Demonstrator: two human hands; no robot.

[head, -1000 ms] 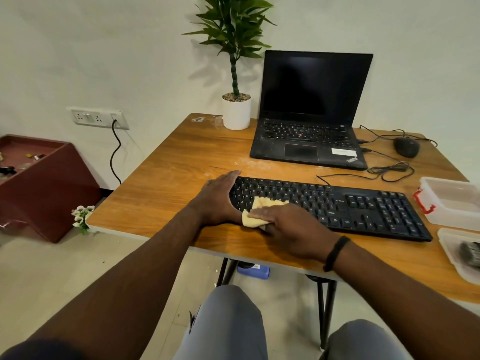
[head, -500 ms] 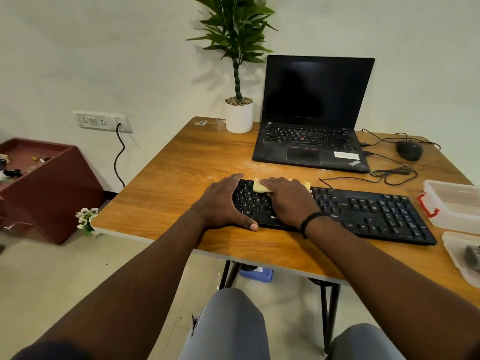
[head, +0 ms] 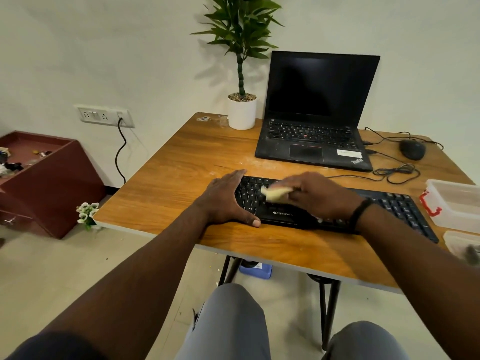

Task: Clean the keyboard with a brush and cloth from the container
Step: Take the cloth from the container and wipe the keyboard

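Observation:
A black keyboard (head: 400, 206) lies across the front of the wooden table (head: 181, 178). My left hand (head: 223, 201) lies flat over the keyboard's left end, thumb along its front edge. My right hand (head: 319, 193) is blurred over the left-middle keys and grips a pale yellow cloth (head: 275, 194) against them. A clear container (head: 457, 203) with a red latch sits at the right edge. In front of it lies a clear lid (head: 461, 244) with a dark blurred object on it, possibly the brush.
An open black laptop (head: 317, 110) stands behind the keyboard, a potted plant (head: 242, 110) to its left. A black mouse (head: 412, 149) and coiled cable (head: 400, 174) lie at the back right. A maroon cabinet (head: 52, 183) stands on the floor at left.
My right hand has swept the cloth from the keyboard's front-left edge up to its top row, then back down onto the left-middle keys. My left hand has stayed on the left end.

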